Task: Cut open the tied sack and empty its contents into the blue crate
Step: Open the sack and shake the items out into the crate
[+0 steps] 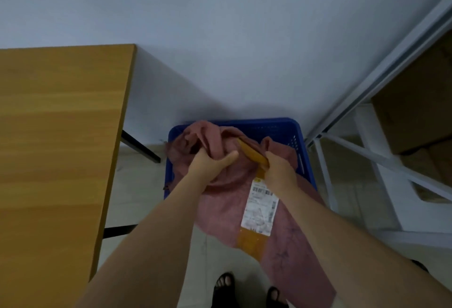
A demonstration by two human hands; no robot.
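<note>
The pink sack [244,200] lies tipped over the near rim of the blue crate [281,126], its bunched top end inside the crate toward 12 o'clock and its lower end hanging out over the floor toward 6 o'clock. The left hand [210,163] is closed on a fistful of cloth near the top. The right hand [278,173], at 3 o'clock from the left, is closed around a strip of yellow tape [252,152] that runs up from the white label [260,207]. No knife or scissors shows in either hand.

Whether the mouth is open yet cannot be told, and no contents show in the crate.

The likely trouble: most of the sack sits outside the crate, so if the mouth gives way while the weight hangs at 6 o'clock, things could spill onto the floor by the 2 sandalled feet [249,290]. The tape could also tear off, leaving the right hand with nothing to lift by.
</note>
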